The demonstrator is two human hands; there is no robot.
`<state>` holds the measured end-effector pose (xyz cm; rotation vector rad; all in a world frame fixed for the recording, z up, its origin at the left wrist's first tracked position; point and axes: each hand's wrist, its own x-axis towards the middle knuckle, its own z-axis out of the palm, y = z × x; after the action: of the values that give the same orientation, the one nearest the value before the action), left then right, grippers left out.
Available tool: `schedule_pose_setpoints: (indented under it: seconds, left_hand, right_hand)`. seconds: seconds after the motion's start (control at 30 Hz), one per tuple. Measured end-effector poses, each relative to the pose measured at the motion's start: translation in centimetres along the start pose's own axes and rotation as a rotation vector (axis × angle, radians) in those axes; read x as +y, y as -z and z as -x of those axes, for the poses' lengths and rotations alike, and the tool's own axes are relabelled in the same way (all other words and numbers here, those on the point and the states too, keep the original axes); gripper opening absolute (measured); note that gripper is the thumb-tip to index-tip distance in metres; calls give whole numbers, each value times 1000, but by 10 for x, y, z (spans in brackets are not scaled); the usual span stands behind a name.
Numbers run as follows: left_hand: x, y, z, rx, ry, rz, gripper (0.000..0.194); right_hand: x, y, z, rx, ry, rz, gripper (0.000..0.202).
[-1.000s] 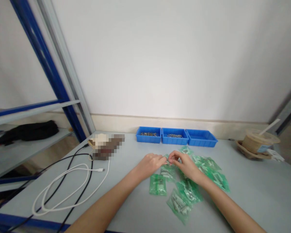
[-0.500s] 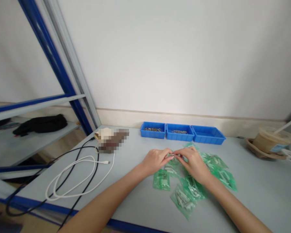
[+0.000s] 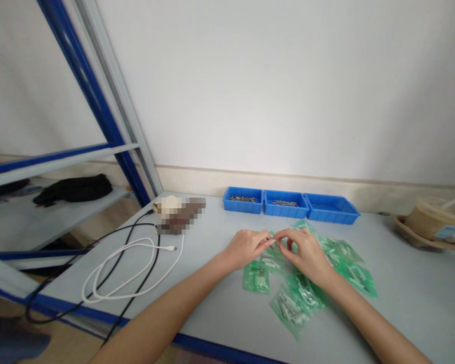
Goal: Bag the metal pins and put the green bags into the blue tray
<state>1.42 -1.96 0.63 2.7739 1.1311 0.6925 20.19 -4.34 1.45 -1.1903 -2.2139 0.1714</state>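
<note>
My left hand [image 3: 247, 247] is closed in a pinch on a small thin metal piece [image 3: 275, 240] above the grey table [image 3: 216, 313]. Facing it, my right hand [image 3: 303, 253] pinches the same piece from the right, thumb and forefinger close together. What exactly the piece is stays too small to tell. Under and around both hands lie several green clear bags [image 3: 256, 277] with metal and white parts in them. One bag [image 3: 291, 309] rests nearest the front edge.
Three blue bins stand by the wall: the left bin [image 3: 243, 206] and middle bin [image 3: 286, 210] hold small metal parts, the right bin [image 3: 331, 216] shows none. White cable [image 3: 136, 293] and black cables lie left. A round tub [image 3: 438, 220] stands right, a blue rack [image 3: 123, 151] left.
The view has shifted slightly. Between my fingertips the metal piece sits at a different tilt, and my right fingers are a little more arched.
</note>
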Motion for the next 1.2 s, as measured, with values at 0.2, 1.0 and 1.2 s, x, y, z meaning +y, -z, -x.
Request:
schedule_pose_setpoints:
  seconds: [0.2,1.0,1.2]
  left_hand:
    - [-4,-4,1,47,-76,-74,35]
    - [-3,-4,1,86,-135,-121,36]
    - [-5,-7,1,55,-130,-152,37]
  right_hand:
    - [1,0,1,-6,24,-11,22]
    - [1,-1,0,-33,73,106,27]
    - [0,-1,1,-41,26,80,23]
